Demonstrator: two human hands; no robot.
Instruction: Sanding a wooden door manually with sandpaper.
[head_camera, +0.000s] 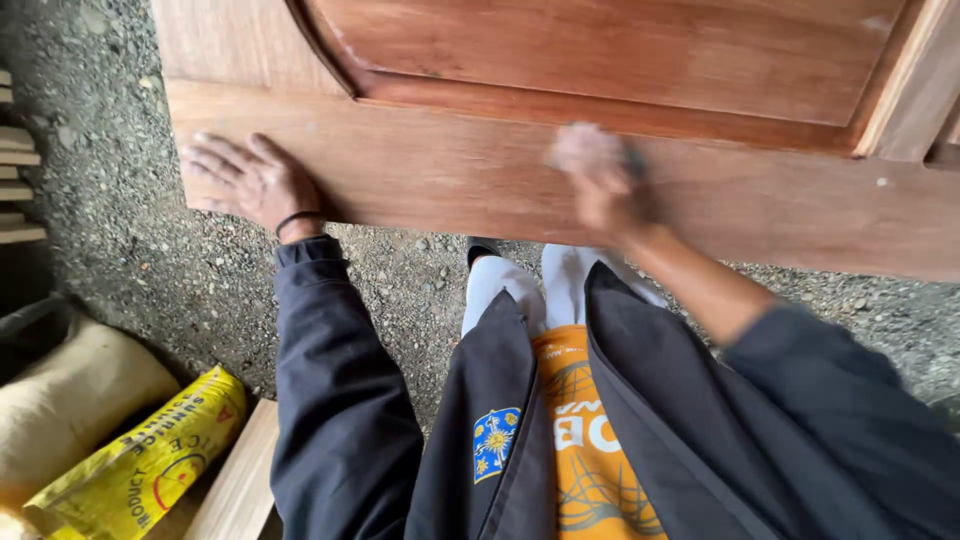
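Note:
A large reddish-brown wooden door panel (480, 170) with a raised inner frame lies flat in front of me. My left hand (250, 180) rests flat with fingers spread on its near left corner. My right hand (600, 180) is blurred by motion on the door's bottom rail, fingers closed over a small dark object that is too blurred to identify, possibly a sanding piece. Both arms wear dark sleeves, the right one pushed up.
Gravel ground (150, 270) lies under and around the door. A yellow printed sack (150, 460) and a tan sack (70, 400) sit at lower left beside a pale wooden plank (240, 480). Stacked pale boards (15, 190) show at the left edge.

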